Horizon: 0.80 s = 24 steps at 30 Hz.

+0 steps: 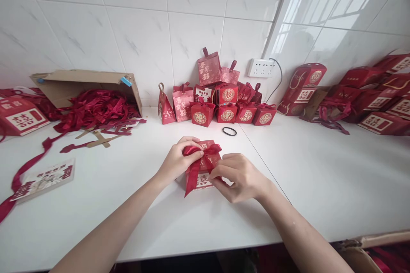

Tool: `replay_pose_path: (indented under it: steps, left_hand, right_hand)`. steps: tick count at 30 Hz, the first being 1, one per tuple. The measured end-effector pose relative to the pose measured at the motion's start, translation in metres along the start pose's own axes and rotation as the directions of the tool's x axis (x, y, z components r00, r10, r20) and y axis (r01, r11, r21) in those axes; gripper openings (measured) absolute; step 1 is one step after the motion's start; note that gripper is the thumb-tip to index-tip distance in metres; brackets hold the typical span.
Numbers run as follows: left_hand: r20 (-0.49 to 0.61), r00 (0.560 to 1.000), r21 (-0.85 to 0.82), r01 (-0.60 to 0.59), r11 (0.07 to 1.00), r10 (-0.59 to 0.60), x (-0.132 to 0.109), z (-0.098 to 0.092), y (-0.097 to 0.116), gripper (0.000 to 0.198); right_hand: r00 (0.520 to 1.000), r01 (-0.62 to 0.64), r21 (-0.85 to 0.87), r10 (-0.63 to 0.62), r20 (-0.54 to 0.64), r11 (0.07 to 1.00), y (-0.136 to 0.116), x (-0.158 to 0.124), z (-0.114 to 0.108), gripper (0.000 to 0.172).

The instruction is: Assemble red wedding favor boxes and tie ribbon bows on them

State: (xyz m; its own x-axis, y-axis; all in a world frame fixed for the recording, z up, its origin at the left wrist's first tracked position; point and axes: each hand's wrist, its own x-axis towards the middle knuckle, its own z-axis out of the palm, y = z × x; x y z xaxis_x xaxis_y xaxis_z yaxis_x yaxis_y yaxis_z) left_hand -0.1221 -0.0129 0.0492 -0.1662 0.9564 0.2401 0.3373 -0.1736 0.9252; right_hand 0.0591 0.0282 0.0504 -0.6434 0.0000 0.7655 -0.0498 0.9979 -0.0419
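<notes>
In the head view a red gift box point(203, 181) with white and gold lettering stands on the white table, between my hands. Across its top lies a red ribbon bow point(209, 150), with one tail hanging down the front. My left hand point(179, 158) pinches the bow's left loop between thumb and fingers. At the box's right front edge my right hand point(238, 177) is closed, its thumb and forefinger pinched on the ribbon's other tail.
Behind the box, several finished red favor boxes point(202, 113) stand by the tiled wall, near a black hair tie point(229, 131) and a power strip point(262, 68). A cardboard box point(136, 89) spills red ribbons point(99, 108) at left. More red boxes point(384, 123) are stacked right.
</notes>
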Motion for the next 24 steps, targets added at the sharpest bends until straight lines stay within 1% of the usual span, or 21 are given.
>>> replay_pose_path:
  steps: [2,3,4,5,6,7,8,9,10,11,12,13,14,16,20,22,24]
  left_hand:
    - [0.001,1.0,-0.001,0.0,1.0,0.0,0.0,0.0,0.0,0.015]
    - [0.002,1.0,0.0,0.0,1.0,0.0,0.0,0.0,0.0,0.015]
    - [0.0,1.0,0.001,-0.002,1.0,0.002,0.0,0.0,0.0,0.016]
    - [-0.001,1.0,0.001,-0.002,1.0,0.002,0.0,0.0,0.0,0.016]
    - [-0.002,1.0,0.0,-0.002,1.0,0.002,0.0,0.0,0.0,0.016]
    - [-0.004,1.0,0.0,-0.001,1.0,0.001,0.0,0.0,0.0,0.016]
    - [-0.004,1.0,0.002,-0.002,1.0,0.002,0.0,0.0,-0.001,0.016]
    - [-0.003,1.0,0.007,-0.005,1.0,0.005,0.0,0.0,-0.001,0.017]
    - [-0.001,1.0,0.016,-0.009,1.0,0.009,0.0,0.0,-0.001,0.017]
    - [0.0,1.0,0.029,-0.016,0.999,0.016,0.0,0.0,-0.001,0.017]
    - [-0.001,1.0,0.041,-0.024,0.999,0.024,0.0,-0.001,-0.001,0.017]
    - [-0.003,1.0,0.05,-0.031,0.998,0.031,0.0,-0.001,-0.001,0.017]
    - [-0.005,0.999,0.056,-0.035,0.998,0.035,0.001,-0.001,0.0,0.017]
    - [-0.007,0.999,0.059,-0.034,0.998,0.034,0.001,-0.001,0.001,0.017]
    - [0.0,1.0,0.05,-0.029,0.998,0.029,-0.001,0.0,0.001,0.018]
    - [-0.054,0.997,0.071,-0.059,0.996,0.063,-0.002,0.001,-0.001,0.021]
    - [-0.193,0.975,0.139,-0.08,0.987,0.106,-0.004,0.001,-0.003,0.026]
  right_hand:
    - [0.999,-0.054,0.104,0.053,0.011,0.993,-0.001,-0.001,-0.002,0.01]
    - [0.993,-0.116,0.167,0.116,0.012,0.979,0.0,-0.001,-0.003,0.01]
    - [0.977,-0.21,0.223,0.214,0.005,0.952,0.001,-0.002,-0.004,0.013]
    - [0.937,-0.33,0.268,0.348,-0.02,0.905,0.004,-0.002,-0.005,0.021]
    - [0.864,-0.463,0.304,0.501,-0.057,0.833,0.008,-0.002,-0.006,0.029]
    - [0.757,-0.591,0.337,0.648,-0.082,0.733,0.013,-0.001,-0.006,0.038]
    - [0.634,-0.701,0.366,0.77,-0.074,0.612,0.018,0.0,-0.006,0.045]
    - [0.516,-0.783,0.39,0.856,-0.028,0.485,0.023,0.001,-0.004,0.051]
    - [0.421,-0.838,0.405,0.905,0.053,0.366,0.028,0.002,-0.002,0.055]
    - [0.355,-0.87,0.413,0.923,0.149,0.268,0.032,0.004,0.0,0.059]
    - [0.315,-0.888,0.417,0.918,0.242,0.195,0.036,0.005,0.003,0.061]
    - [0.298,-0.893,0.426,0.902,0.313,0.148,0.037,0.006,0.005,0.062]
    - [0.3,-0.89,0.439,0.884,0.359,0.124,0.038,0.007,0.008,0.061]
    - [0.328,-0.881,0.457,0.854,0.404,0.123,0.037,0.008,0.011,0.058]
    - [0.384,-0.855,0.501,0.812,0.439,0.134,0.033,0.005,0.011,0.047]
    - [0.412,-0.833,0.539,0.79,0.455,0.124,0.033,0.003,0.01,0.044]
    - [0.437,-0.814,0.567,0.776,0.454,0.127,0.032,0.002,0.009,0.044]
